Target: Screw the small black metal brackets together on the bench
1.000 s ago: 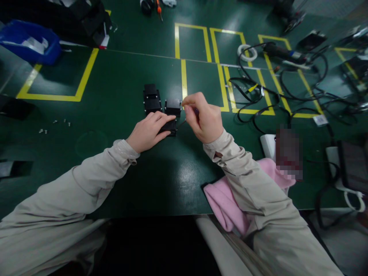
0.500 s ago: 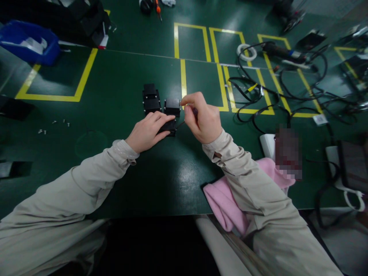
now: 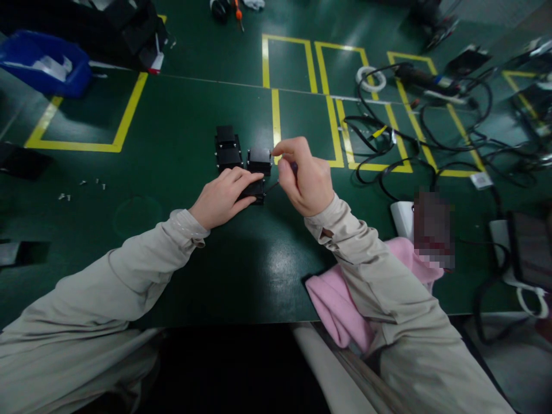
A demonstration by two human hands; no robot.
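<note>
My left hand (image 3: 224, 194) is closed over a small black block (image 3: 259, 190), fingers on top and thumb along its near side, pressing it to the table. In my right hand (image 3: 305, 175) is a thin dark-shafted screwdriver (image 3: 272, 187); its handle is mostly hidden by my curled fingers. The shaft slants toward the right end of the held block, where small silver screws show. Just beyond stands a second black block (image 3: 259, 158), close to my right index fingertip. Left of that lies a stepped black block (image 3: 227, 149) with screw heads on its sides.
Several loose screws (image 3: 64, 197) lie on the green table at left. A blue bin (image 3: 47, 66) stands at the far left. Tangled black cables (image 3: 379, 155) and a white tape roll (image 3: 371, 79) occupy the right. A pink cloth (image 3: 338, 305) lies beneath my right forearm.
Almost nothing differs. The whole view has shifted very slightly, while both hands keep the same grip and place at the black blocks.
</note>
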